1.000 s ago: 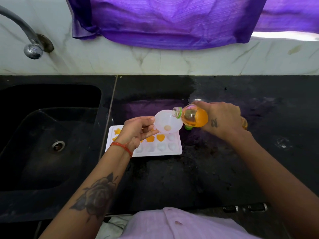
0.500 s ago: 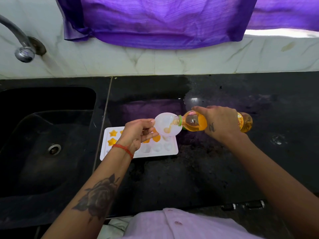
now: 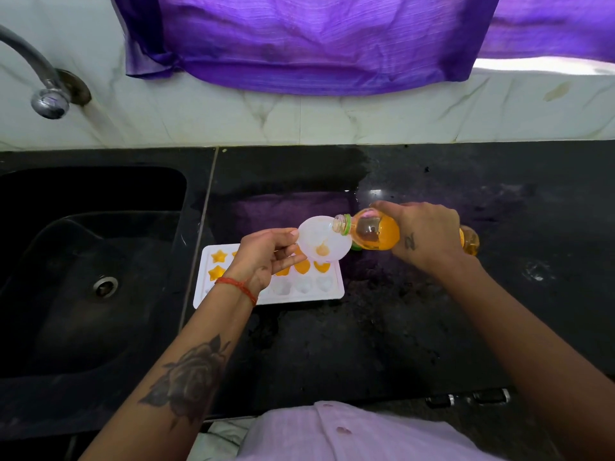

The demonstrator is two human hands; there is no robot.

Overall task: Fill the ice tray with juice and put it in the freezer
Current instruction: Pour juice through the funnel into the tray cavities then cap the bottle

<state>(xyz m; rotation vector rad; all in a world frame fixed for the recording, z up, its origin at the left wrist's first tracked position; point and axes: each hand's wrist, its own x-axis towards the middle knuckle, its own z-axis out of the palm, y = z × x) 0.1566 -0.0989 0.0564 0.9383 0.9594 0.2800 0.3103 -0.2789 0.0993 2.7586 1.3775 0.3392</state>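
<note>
A white ice tray (image 3: 332,292) with star and heart moulds lies on the black counter, just right of the sink. Several of its far moulds hold orange juice; the near ones look pale. My left hand (image 3: 268,257) holds a small white funnel (image 3: 324,239) over the tray's far right part, with a little juice pooled in it. My right hand (image 3: 424,236) grips a clear bottle of orange juice (image 3: 376,232), laid almost flat with its open mouth over the funnel's rim. My left hand hides part of the tray.
A black sink (image 3: 83,271) with a drain lies to the left, a metal tap (image 3: 46,94) above it. The black counter (image 3: 432,327) stretches right and toward me. A purple cloth (image 3: 316,38) hangs over the white marble backsplash.
The bottle has tipped back a little and the stream into the funnel has thinned to a small pool. Both hands stay over the tray's right side.
</note>
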